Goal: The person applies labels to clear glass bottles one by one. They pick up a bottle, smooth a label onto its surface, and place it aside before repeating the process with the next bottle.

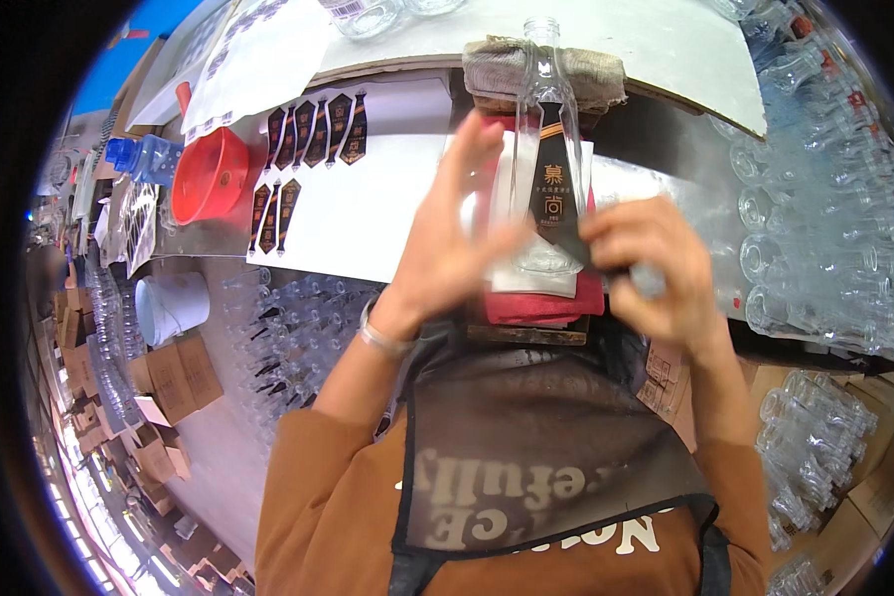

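A clear glass bottle (pixel 523 164) lies on its back in front of me, its neck on a rolled, worn cloth (pixel 596 77) and its body over white paper and a red cloth (pixel 536 308). A long black label (pixel 553 149) with gold-orange print runs down its front. My left hand (pixel 452 233), smeared by motion, hovers at the bottle's left side with thumb and fingers spread and nothing visible in them. Beside the bottle's lower right, my right hand (pixel 661 258) has its fingers curled round a dark flat piece (pixel 581 246), which meets the label's lower end; its kind is unclear.
Several black labels (pixel 318 131) lie in rows on a white sheet (pixel 368 214) to the left. Beyond them are a red bowl (pixel 212 177) and a blue-capped jug (pixel 149 159). Clear bottles (pixel 815 248) crowd the right side; more bottles (pixel 298 338), a white bucket (pixel 172 306) and cartons (pixel 179 377) stand lower left.
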